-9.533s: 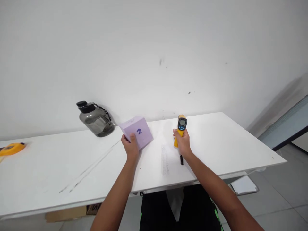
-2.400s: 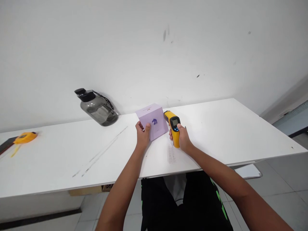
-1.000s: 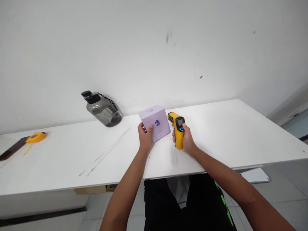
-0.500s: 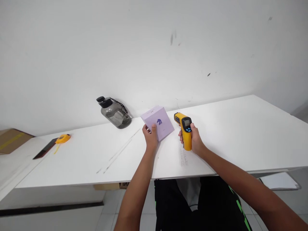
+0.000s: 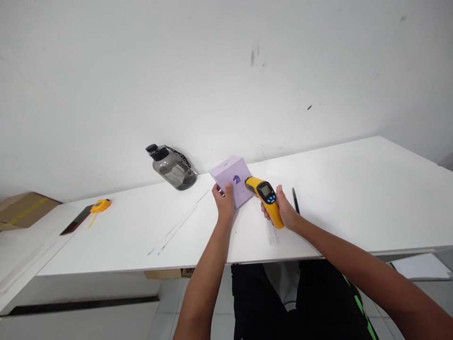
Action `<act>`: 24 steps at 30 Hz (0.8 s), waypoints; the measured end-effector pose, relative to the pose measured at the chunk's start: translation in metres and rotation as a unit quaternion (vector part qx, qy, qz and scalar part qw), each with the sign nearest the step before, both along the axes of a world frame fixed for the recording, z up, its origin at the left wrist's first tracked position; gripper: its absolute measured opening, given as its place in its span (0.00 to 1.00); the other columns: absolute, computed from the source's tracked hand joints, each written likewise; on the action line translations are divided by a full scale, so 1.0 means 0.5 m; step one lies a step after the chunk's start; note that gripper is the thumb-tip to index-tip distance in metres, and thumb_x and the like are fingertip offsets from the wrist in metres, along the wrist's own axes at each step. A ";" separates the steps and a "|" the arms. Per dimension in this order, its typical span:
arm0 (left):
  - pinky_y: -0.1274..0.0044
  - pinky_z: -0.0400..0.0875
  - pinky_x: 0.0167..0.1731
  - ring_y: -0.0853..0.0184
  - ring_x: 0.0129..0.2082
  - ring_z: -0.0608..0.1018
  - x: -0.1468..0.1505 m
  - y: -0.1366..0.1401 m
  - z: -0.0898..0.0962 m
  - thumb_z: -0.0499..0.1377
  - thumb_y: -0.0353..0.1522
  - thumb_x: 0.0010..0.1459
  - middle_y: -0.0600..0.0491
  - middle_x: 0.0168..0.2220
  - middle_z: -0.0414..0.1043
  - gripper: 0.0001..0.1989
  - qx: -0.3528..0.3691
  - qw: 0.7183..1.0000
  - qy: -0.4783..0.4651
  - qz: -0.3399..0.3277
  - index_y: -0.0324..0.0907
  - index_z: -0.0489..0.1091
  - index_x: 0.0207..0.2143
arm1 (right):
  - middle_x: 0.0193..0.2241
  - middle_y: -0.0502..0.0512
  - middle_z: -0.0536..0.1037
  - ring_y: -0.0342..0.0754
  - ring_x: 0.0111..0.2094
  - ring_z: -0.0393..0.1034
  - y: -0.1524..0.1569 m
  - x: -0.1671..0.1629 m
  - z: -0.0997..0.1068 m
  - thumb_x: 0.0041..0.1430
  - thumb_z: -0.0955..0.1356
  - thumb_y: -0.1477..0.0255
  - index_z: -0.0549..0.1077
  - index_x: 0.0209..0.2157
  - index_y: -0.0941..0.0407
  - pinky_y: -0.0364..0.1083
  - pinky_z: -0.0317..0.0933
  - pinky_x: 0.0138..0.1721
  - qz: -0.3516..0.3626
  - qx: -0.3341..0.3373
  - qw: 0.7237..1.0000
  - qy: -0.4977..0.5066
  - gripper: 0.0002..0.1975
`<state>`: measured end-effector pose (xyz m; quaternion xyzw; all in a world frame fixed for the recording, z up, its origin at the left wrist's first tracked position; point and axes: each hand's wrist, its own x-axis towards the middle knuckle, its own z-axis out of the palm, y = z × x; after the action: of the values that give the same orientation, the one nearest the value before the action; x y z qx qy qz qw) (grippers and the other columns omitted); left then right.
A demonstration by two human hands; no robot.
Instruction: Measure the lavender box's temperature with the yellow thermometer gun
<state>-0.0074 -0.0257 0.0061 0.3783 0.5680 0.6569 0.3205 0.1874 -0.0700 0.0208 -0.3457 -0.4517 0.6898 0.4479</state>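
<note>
My left hand (image 5: 224,202) grips the lower left edge of a light purple box (image 5: 230,175), thumb on its front face beside a dark horse-head print. The box is tilted above or against the white table. In my right hand (image 5: 285,208) is a yellow and black infrared thermometer gun (image 5: 267,200), its fingers wrapped round the handle. Its nose points left and overlaps the right side of the box in this view; whether they touch I cannot tell. The small screen and blue buttons face up toward me.
A grey water bottle (image 5: 175,171) stands by the wall, left of the box. Farther left are a yellow tape measure (image 5: 101,206), a dark flat piece (image 5: 76,220) and a cardboard box (image 5: 28,210). A black pen (image 5: 296,200) lies beyond my right wrist on the white table (image 5: 354,198).
My right hand has turned the thermometer gun and brought its nose left, over the box's edge. The pen now shows beside my right wrist. The camera view has shifted slightly.
</note>
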 end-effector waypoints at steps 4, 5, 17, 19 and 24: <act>0.66 0.71 0.51 0.58 0.53 0.74 0.000 0.000 0.000 0.63 0.55 0.50 0.39 0.56 0.66 0.36 0.001 1.000 0.001 0.001 0.43 0.58 0.53 | 0.22 0.55 0.73 0.44 0.21 0.66 0.001 0.002 -0.009 0.49 0.54 0.31 0.70 0.22 0.57 0.43 0.62 0.22 0.002 0.012 1.000 -0.014 0.42; 0.66 0.72 0.51 0.58 0.53 0.74 0.000 0.000 0.000 0.63 0.54 0.50 0.40 0.56 0.67 0.36 -0.001 1.000 0.001 0.002 0.43 0.58 0.53 | 0.22 0.55 0.73 0.44 0.21 0.67 0.002 0.003 -0.012 0.50 0.53 0.31 0.70 0.22 0.57 0.43 0.62 0.23 0.002 0.015 1.000 -0.015 0.42; 0.66 0.72 0.50 0.58 0.54 0.74 -0.001 0.003 -0.003 0.63 0.54 0.50 0.40 0.56 0.66 0.36 -0.002 1.000 0.003 0.005 0.43 0.58 0.53 | 0.18 0.54 0.72 0.44 0.20 0.66 0.004 0.005 -0.028 0.51 0.52 0.31 0.72 0.21 0.56 0.44 0.63 0.25 0.011 0.036 0.999 -0.037 0.43; 0.66 0.72 0.50 0.58 0.54 0.74 -0.001 0.002 -0.001 0.63 0.54 0.50 0.40 0.55 0.66 0.36 -0.006 1.000 0.004 0.007 0.43 0.58 0.53 | 0.18 0.54 0.71 0.44 0.20 0.66 0.002 0.004 -0.023 0.51 0.51 0.31 0.71 0.20 0.57 0.44 0.62 0.25 0.010 0.036 0.998 -0.047 0.44; 0.66 0.72 0.50 0.58 0.54 0.73 0.002 -0.001 0.002 0.63 0.54 0.50 0.40 0.56 0.66 0.37 -0.003 1.000 0.000 0.006 0.43 0.58 0.53 | 0.18 0.54 0.71 0.43 0.20 0.65 -0.004 0.005 -0.010 0.50 0.51 0.31 0.70 0.20 0.57 0.44 0.62 0.25 0.009 0.034 0.998 -0.060 0.44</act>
<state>-0.0066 -0.0261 0.0072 0.3742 0.5723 0.6571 0.3174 0.1900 -0.0720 0.0159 -0.3672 -0.5037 0.6560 0.4256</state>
